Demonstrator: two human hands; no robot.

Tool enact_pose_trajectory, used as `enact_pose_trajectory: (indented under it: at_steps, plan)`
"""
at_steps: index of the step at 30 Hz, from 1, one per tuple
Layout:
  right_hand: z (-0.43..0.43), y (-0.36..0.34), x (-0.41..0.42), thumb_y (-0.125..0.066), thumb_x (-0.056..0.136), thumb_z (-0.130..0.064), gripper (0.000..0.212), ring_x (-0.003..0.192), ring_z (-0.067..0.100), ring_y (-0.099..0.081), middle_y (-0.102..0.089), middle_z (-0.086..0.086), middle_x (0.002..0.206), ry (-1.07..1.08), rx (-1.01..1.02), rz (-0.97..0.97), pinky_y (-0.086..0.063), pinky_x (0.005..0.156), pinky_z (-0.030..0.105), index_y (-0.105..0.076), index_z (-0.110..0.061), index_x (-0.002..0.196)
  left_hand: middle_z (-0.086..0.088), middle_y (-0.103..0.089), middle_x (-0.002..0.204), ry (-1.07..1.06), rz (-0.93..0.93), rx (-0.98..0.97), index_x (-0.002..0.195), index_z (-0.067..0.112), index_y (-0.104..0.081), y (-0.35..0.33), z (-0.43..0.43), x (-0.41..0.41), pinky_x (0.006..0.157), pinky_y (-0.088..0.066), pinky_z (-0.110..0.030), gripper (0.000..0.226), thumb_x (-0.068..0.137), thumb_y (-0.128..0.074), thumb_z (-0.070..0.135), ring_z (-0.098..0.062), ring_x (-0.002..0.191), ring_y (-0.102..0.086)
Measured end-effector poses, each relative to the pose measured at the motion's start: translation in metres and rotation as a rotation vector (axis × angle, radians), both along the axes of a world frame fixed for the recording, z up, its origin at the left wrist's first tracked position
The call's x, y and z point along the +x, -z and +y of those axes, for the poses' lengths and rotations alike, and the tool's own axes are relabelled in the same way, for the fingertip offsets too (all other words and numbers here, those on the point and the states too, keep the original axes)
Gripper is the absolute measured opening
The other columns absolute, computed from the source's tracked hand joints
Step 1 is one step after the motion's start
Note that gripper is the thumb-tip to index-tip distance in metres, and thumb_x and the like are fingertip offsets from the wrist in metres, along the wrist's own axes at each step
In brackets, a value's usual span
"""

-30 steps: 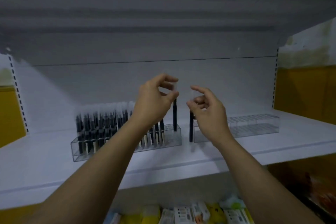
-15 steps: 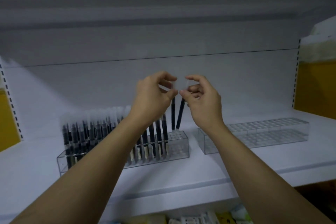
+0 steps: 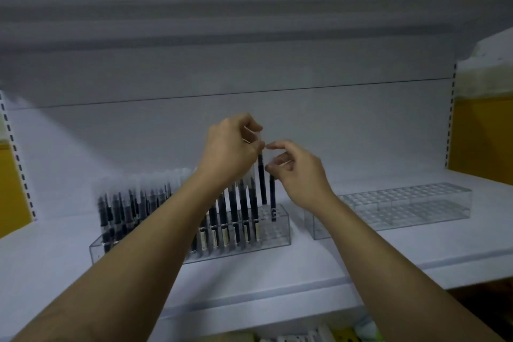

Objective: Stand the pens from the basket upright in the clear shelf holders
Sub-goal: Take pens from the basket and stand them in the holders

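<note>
A clear holder [image 3: 277, 233] stands on the white shelf, holding several upright dark pens with frosted caps. My left hand [image 3: 230, 150] pinches one dark pen [image 3: 262, 180] by its cap, hanging upright above the holder's right end. Beside it my right hand [image 3: 297, 172] grips a second dark pen [image 3: 272, 197], whose lower tip is down in a slot at the holder's right end. A second clear holder [image 3: 402, 207] sits further right with no pens. The basket is out of sight.
The white shelf [image 3: 305, 264] has a grey back wall and an upper shelf overhead. Yellow panels flank it at left [image 3: 11, 189] and right [image 3: 483, 133]. Packaged goods [image 3: 305, 336] show on the level below.
Both hands have come together over the left holder's right end. The right hand's pen has gone from beside the holder, through a tilt, to upright with its tip in a slot.
</note>
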State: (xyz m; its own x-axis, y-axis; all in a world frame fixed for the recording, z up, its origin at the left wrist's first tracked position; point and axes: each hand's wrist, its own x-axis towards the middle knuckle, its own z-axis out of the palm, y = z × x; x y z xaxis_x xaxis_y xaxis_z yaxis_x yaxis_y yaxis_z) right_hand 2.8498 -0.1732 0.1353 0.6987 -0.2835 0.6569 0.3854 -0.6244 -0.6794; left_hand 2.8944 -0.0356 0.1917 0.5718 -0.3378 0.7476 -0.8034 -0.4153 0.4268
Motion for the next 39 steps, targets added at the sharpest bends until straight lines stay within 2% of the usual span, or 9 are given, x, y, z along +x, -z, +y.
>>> enact_pose_trajectory:
  at_steps: [4,7,9,11,17,27,34,37,39]
  plan:
    - [-0.002,0.002,-0.008,-0.059,0.094,-0.021,0.036,0.084,0.011,-0.062,-0.064,-0.006,0.092,0.005,-0.148,0.118,-0.053,0.083,0.031,-0.055,-0.036,0.126,0.003,-0.068,0.085,-0.015,0.052,0.087,0.097,0.018,-0.067,0.005,0.001,0.002,0.06,-0.043,-0.009,0.016,0.083,-0.074,0.019,-0.006,0.075,-0.064]
    - [0.0,0.005,-0.014,-0.053,0.097,-0.018,0.046,0.084,0.014,-0.063,-0.065,-0.004,0.094,-0.013,-0.249,0.214,-0.052,0.075,0.027,-0.044,-0.04,0.135,0.001,-0.07,0.087,-0.004,0.085,0.07,0.097,0.019,-0.067,0.006,0.003,0.0,0.066,-0.052,-0.018,0.016,0.083,-0.074,0.02,-0.008,0.077,-0.066]
    - [0.001,0.009,-0.017,-0.051,0.097,-0.015,0.052,0.084,0.013,-0.063,-0.064,-0.002,0.095,-0.015,-0.257,0.235,-0.047,0.068,0.019,-0.038,-0.042,0.139,0.001,-0.071,0.088,0.0,0.09,0.04,0.097,0.02,-0.067,0.001,0.003,-0.003,0.075,-0.054,-0.025,0.016,0.083,-0.074,0.019,-0.011,0.08,-0.067]
    - [0.002,0.011,-0.019,-0.049,0.098,-0.014,0.054,0.084,0.012,-0.064,-0.063,-0.003,0.094,-0.022,-0.248,0.236,-0.043,0.062,0.014,-0.036,-0.045,0.14,0.002,-0.07,0.089,0.004,0.09,0.017,0.095,0.022,-0.066,-0.002,0.005,-0.005,0.076,-0.052,-0.025,0.015,0.083,-0.074,0.018,-0.01,0.083,-0.066]
    - [0.003,0.015,-0.019,-0.047,0.098,-0.012,0.058,0.084,0.016,-0.066,-0.063,0.0,0.094,-0.037,-0.232,0.255,-0.046,0.064,0.018,-0.031,-0.047,0.142,0.003,-0.07,0.088,0.021,0.094,0.003,0.094,0.023,-0.066,-0.001,0.01,-0.007,0.076,-0.052,-0.023,0.014,0.082,-0.074,0.018,-0.007,0.082,-0.066]
    - [0.003,0.017,-0.018,-0.046,0.097,-0.009,0.065,0.085,0.016,-0.066,-0.063,-0.002,0.093,-0.002,-0.225,0.281,-0.046,0.06,0.019,-0.028,-0.05,0.142,0.005,-0.066,0.089,-0.008,0.179,0.161,0.095,0.019,-0.064,0.004,0.009,-0.004,0.059,-0.042,-0.012,0.01,0.087,-0.069,0.024,-0.003,0.076,-0.061]
    - [0.001,0.014,-0.021,-0.046,0.097,-0.008,0.067,0.083,0.019,-0.067,-0.064,0.0,0.091,-0.01,-0.213,0.305,-0.059,0.075,0.036,-0.027,-0.052,0.143,-0.005,-0.068,0.092,-0.076,0.263,0.333,0.094,0.012,-0.069,-0.005,-0.006,0.001,0.083,-0.056,-0.035,0.008,0.089,-0.063,0.013,-0.02,0.086,-0.065]
    - [0.003,0.011,-0.024,-0.046,0.097,-0.008,0.07,0.085,0.019,-0.066,-0.064,0.0,0.096,-0.019,-0.24,0.333,-0.058,0.074,0.033,-0.022,-0.054,0.145,-0.004,-0.069,0.085,-0.098,0.226,0.333,0.094,0.013,-0.07,-0.001,-0.005,0.001,0.078,-0.059,-0.038,0.008,0.089,-0.064,0.017,-0.019,0.078,-0.067]
    - [0.006,0.011,-0.027,-0.048,0.097,-0.008,0.075,0.092,0.02,-0.064,-0.063,0.003,0.11,-0.014,-0.269,0.353,-0.052,0.073,0.028,-0.014,-0.053,0.147,-0.004,-0.07,0.095,-0.106,0.216,0.371,0.104,0.014,-0.07,0.001,0.0,-0.001,0.082,-0.058,-0.038,0.018,0.089,-0.065,0.023,-0.019,0.083,-0.067]
